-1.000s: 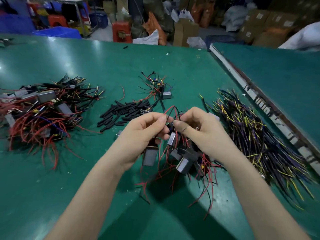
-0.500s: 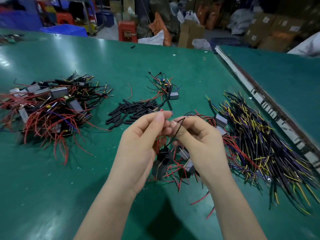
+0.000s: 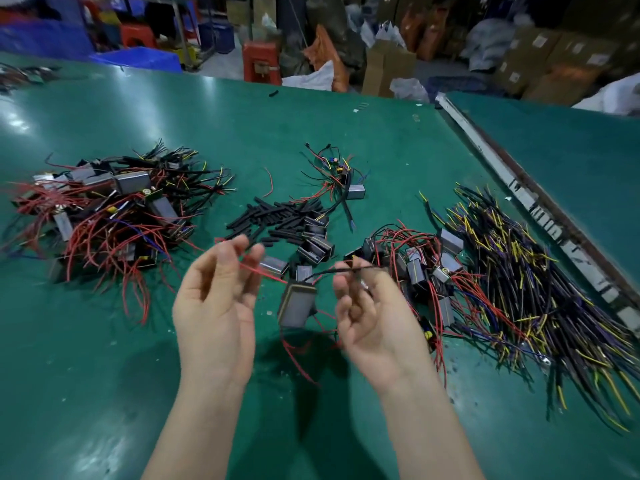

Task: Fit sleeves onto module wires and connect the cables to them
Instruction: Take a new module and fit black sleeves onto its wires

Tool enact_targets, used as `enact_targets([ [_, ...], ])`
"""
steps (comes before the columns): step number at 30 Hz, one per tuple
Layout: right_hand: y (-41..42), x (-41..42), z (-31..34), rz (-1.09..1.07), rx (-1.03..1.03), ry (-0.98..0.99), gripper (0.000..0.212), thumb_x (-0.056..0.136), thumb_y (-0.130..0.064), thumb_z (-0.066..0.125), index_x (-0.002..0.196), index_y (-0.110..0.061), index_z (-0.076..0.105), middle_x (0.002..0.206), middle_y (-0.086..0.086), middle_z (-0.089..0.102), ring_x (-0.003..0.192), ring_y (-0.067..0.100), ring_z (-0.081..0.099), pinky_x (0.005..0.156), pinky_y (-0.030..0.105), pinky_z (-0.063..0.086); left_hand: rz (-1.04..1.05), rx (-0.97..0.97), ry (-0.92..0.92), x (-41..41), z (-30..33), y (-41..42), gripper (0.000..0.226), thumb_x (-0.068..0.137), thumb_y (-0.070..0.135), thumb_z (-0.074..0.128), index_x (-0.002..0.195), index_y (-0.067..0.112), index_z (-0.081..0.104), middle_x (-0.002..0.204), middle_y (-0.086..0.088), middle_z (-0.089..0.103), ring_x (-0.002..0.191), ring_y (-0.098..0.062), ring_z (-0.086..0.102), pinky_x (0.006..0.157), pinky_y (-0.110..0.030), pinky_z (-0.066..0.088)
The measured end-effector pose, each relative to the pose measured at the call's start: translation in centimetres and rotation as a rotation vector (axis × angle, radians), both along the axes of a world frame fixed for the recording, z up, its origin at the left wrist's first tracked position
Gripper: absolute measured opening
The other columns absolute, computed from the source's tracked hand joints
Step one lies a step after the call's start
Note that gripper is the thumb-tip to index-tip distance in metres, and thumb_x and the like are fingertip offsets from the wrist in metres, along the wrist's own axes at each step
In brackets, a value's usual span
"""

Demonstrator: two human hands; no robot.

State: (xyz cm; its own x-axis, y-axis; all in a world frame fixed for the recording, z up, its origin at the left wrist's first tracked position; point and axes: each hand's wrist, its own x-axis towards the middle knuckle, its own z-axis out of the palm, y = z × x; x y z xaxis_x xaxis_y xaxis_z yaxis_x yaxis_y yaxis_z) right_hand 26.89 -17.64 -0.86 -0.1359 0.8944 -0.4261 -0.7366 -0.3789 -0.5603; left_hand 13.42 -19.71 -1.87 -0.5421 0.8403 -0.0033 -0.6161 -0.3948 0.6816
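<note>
A grey module [image 3: 296,304] hangs between my hands above the green table [image 3: 104,375]. My left hand [image 3: 220,303], palm toward me, pinches the module's red wire [image 3: 263,273] at its fingertips. My right hand [image 3: 372,317] pinches the module's black wire [image 3: 332,271], which carries a black sleeve and runs level toward the right. Both hands are blurred by motion. Loose black sleeves [image 3: 273,220] lie in a heap just beyond my hands.
A pile of modules with red wires [image 3: 104,216] covers the left. More modules [image 3: 415,265] lie at the right, beside a big bundle of black, yellow and purple cables [image 3: 526,292]. One module [image 3: 355,192] sits farther back. A table seam [image 3: 519,192] runs along the right.
My hands have moved apart from a close pinch at the middle. The module now hangs between them, its red and black wires stretched out to each side.
</note>
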Motion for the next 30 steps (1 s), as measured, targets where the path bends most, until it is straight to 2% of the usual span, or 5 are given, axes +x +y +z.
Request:
enact_targets([
  [7, -0.4, -2.4, -2.4, -0.01, -0.098, 0.112, 0.014, 0.096, -0.011, 0.048, 0.092, -0.006, 0.061, 0.083, 0.014, 0.072, 0.07, 0.02, 0.071, 0.056, 0.021, 0.056, 0.033, -0.241, 0.183, -0.1, -2.1, 0.1, 0.02, 0.07, 0.026, 0.069, 0.084, 0.012, 0.065, 0.076, 0.005, 0.072, 0.066, -0.005, 0.067, 0.059, -0.014, 0.051],
  [14, -1.0, -3.7, -3.5, -0.142, 0.3, -0.334, 0.019, 0.09, -0.031, 0.057, 0.093, -0.014, 0.064, 0.087, 0.003, 0.07, 0.076, 0.016, 0.067, 0.066, 0.022, 0.054, 0.07, -0.22, 0.512, 0.0, -2.4, -0.2, 0.013, 0.068, 0.027, 0.076, 0.07, 0.02, 0.065, 0.069, 0.002, 0.072, 0.067, -0.014, 0.071, 0.061, -0.015, 0.05],
  [18, -1.4, -3.8, -3.8, -0.122, 0.438, -0.574, 0.018, 0.087, -0.033, 0.057, 0.092, -0.018, 0.067, 0.08, -0.004, 0.068, 0.07, 0.009, 0.062, 0.065, 0.022, 0.053, 0.065, -0.22, 0.5, 0.0, -1.9, -0.4, 0.032, 0.066, 0.02, 0.078, 0.073, 0.017, 0.048, 0.067, 0.0, 0.071, 0.062, -0.016, 0.07, 0.059, -0.015, 0.05],
  [21, -1.4, -3.7, -3.7, -0.144, 0.485, -0.667, 0.016, 0.088, -0.033, 0.057, 0.089, -0.02, 0.067, 0.075, -0.009, 0.067, 0.064, 0.004, 0.059, 0.061, 0.018, 0.05, 0.036, -0.224, 0.504, 0.1, -1.6, -0.4, 0.032, 0.069, 0.012, 0.079, 0.082, 0.017, 0.05, 0.067, -0.002, 0.071, 0.058, -0.015, 0.069, 0.056, -0.014, 0.049],
  [30, -1.5, -3.3, -3.6, -0.167, 0.507, -0.666, 0.012, 0.094, -0.017, 0.059, 0.086, -0.012, 0.066, 0.07, 0.0, 0.066, 0.06, 0.009, 0.06, 0.055, 0.019, 0.049, -0.104, -0.158, 0.49, 1.5, -1.3, -0.7, 0.02, 0.071, 0.01, 0.075, 0.087, 0.015, 0.063, 0.068, 0.0, 0.071, 0.062, -0.006, 0.065, 0.061, -0.014, 0.05],
])
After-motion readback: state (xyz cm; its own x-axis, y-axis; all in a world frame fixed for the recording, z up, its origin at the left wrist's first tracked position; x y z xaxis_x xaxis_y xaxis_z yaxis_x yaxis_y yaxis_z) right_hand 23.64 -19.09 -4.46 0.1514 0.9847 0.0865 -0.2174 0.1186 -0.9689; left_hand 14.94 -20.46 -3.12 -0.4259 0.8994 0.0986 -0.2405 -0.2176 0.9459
